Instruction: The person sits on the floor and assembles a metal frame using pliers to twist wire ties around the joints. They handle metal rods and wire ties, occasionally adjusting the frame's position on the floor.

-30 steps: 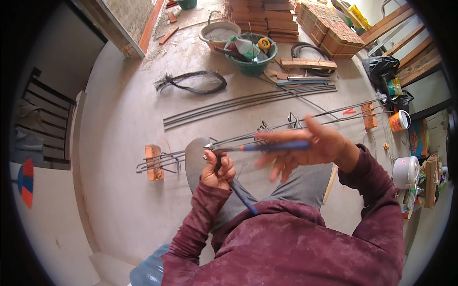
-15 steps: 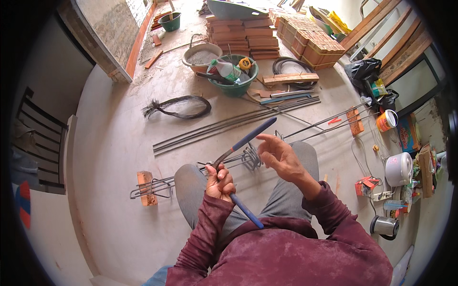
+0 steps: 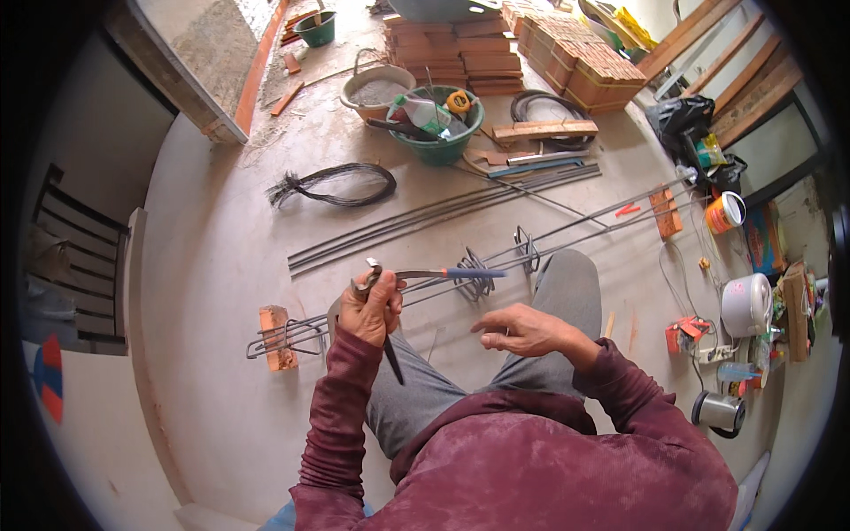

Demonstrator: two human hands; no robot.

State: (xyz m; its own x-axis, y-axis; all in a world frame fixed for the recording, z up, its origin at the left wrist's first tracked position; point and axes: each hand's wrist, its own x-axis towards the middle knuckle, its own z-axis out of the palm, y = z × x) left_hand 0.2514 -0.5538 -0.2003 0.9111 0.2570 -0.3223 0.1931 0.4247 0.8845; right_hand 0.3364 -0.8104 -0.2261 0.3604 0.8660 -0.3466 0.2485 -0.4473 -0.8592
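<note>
My left hand [image 3: 370,305] is closed around the head end of a pair of nippers [image 3: 429,273] with blue handles. The jaws poke out above the fist. One handle points to the right, and the other, looking dark, hangs below the hand. My right hand [image 3: 536,332] hovers over my lap, fingers stretched out and holding nothing. Beyond both hands, long thin steel rebar rods [image 3: 584,217] run across in front of my knees. Bent wire stirrups [image 3: 474,276] hang on them in a bunch. Two bricks, the left brick [image 3: 279,339] and the right brick [image 3: 666,212], support the rods.
Further off lie loose rods [image 3: 425,217] and a coil of tie wire [image 3: 350,196]. Behind them stand a green tub [image 3: 438,152] of tools and bottles, a mortar bucket [image 3: 363,111] and stacked bricks [image 3: 425,57]. A kettle [image 3: 719,411] and rice cooker [image 3: 744,303] are at right.
The nippers have swung round in my left hand, from slanting upward to pointing right. My left hand has shifted left; my right hand has dropped lower, away from the handle.
</note>
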